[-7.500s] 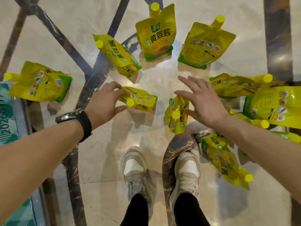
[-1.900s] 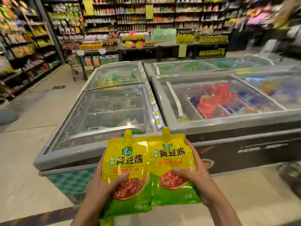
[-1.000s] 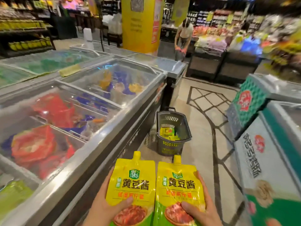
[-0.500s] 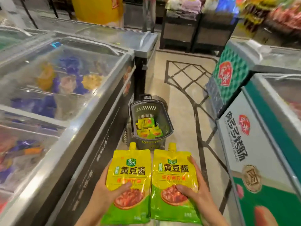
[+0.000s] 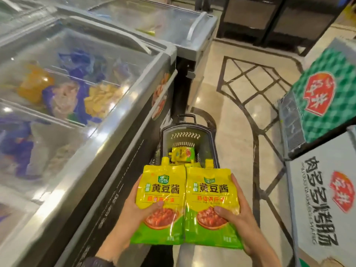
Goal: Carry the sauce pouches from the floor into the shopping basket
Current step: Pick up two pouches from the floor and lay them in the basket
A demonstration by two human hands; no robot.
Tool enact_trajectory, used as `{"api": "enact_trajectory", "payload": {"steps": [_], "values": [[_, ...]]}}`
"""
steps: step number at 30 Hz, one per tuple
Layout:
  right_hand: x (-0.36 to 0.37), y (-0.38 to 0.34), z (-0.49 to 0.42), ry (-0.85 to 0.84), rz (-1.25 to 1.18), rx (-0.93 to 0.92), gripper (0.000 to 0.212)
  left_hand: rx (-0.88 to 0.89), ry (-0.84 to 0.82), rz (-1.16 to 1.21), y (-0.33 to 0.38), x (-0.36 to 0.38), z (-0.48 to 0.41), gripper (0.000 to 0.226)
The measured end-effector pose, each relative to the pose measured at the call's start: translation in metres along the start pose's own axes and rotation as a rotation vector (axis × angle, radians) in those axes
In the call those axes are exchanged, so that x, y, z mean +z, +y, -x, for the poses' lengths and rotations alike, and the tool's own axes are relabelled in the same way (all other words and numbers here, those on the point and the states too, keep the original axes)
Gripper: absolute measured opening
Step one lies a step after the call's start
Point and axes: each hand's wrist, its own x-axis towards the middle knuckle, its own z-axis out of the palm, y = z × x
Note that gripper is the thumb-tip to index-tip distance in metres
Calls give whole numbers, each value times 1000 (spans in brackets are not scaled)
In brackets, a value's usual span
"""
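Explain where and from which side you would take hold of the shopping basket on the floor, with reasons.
Grip the black loop handle at the far end of the basket, probably from above: it projects clear of the rim, and the freezer crowds the left side.

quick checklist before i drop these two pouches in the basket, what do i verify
1. Left hand grip on left pouch: ok, thumb pressed across its front.
2. Right hand grip on right pouch: ok, same hold.
3. Shopping basket top open: ok, its handle stands at the far end.
4. Room inside: cannot tell; one pouch in the basket shows, but the held pouches hide the near part.
5. Freezer clear of the opening: ok, it stands to the left of the basket, not over it.
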Motion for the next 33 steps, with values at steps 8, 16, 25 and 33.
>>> {"api": "enact_trajectory", "payload": {"steps": [8,16,25,33], "values": [[-30,4,-234,-43,203,135,103,-97,89,-15,-48,37,-232,100],[-57,85,-470,-212,405,202,106,-160,188,-179,-160,91,-409,111],[-37,170,-681,-861,1296,-29,107,-333,225,-474,-270,148,-469,120],[4,259,-773,-1166,1607,-64,110,-356,202,-255,-342,163,-482,116]]}}
